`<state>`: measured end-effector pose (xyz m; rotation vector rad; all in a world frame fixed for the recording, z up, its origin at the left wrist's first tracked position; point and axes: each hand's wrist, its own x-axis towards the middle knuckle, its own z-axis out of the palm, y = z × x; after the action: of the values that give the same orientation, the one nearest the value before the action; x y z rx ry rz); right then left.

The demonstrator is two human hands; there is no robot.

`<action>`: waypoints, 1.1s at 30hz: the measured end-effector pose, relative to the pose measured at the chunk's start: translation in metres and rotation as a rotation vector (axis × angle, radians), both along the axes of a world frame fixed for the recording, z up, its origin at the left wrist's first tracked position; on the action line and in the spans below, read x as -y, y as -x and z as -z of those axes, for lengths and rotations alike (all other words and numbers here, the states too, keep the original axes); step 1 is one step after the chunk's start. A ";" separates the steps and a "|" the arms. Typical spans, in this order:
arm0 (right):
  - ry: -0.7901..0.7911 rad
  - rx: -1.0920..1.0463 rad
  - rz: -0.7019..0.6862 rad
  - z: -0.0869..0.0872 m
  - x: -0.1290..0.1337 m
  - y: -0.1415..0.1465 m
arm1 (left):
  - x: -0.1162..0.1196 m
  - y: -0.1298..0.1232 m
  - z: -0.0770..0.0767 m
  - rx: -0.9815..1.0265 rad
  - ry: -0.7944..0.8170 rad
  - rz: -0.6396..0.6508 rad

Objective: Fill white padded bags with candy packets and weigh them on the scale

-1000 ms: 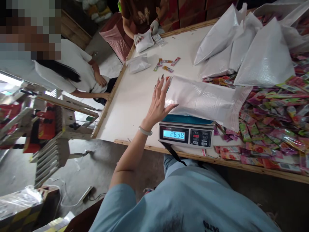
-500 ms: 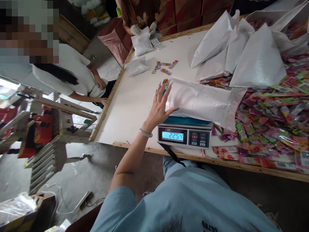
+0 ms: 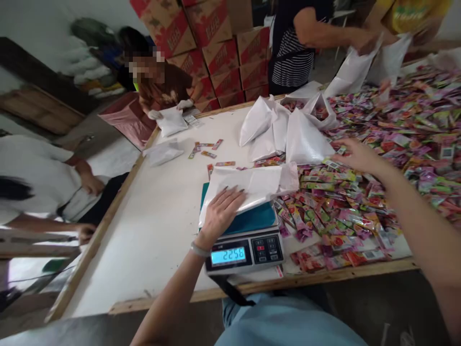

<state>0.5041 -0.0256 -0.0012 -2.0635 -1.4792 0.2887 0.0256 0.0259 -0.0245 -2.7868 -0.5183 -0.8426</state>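
Note:
A white plastic bag [image 3: 248, 185] lies on its side on the blue pan [image 3: 252, 218] of a digital scale [image 3: 245, 252], whose lit display reads 2256. My left hand [image 3: 221, 211] rests on the bag with its fingers stretched flat; a pale bangle circles the wrist. My right hand [image 3: 355, 154] reaches over the heap of colourful stick packets [image 3: 342, 192], its thumb and fingers apart beside an upright white bag [image 3: 306, 139]. Small packets show between those fingertips, and I see none held.
Several filled white bags [image 3: 259, 122] stand behind the scale. Loose sticks [image 3: 209, 154] and flat white bags [image 3: 163, 153] lie leftward. Co-workers around the table handle bags; red-printed cartons [image 3: 223, 57] are stacked behind. A wooden rim [image 3: 97, 240] edges the table.
The view has swung right and up. My right hand has come into view over the packets. My left hand now lies further over the bag, and the display has changed.

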 end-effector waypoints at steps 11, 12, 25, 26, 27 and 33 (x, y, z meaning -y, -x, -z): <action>0.178 0.111 -0.806 0.003 -0.020 0.153 | -0.015 0.010 0.006 0.120 0.004 0.037; 0.136 0.161 -0.791 0.017 -0.016 0.157 | -0.015 0.010 0.005 0.116 0.005 0.044; -0.179 0.764 -0.814 0.046 0.024 0.127 | -0.021 0.012 0.000 0.078 -0.046 0.043; -0.221 0.805 -0.800 0.042 0.023 0.128 | -0.021 0.012 -0.001 0.083 -0.039 0.031; -0.272 0.833 -0.786 0.039 0.022 0.128 | -0.020 0.012 -0.002 0.086 -0.032 0.021; -0.642 0.568 -0.641 0.026 0.033 0.095 | -0.027 0.021 0.004 0.224 0.042 0.000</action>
<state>0.4089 -0.0585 -0.0270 -1.1587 -2.1853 -0.5237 0.0043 0.0530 -0.0288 -2.7443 -0.5771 -1.1645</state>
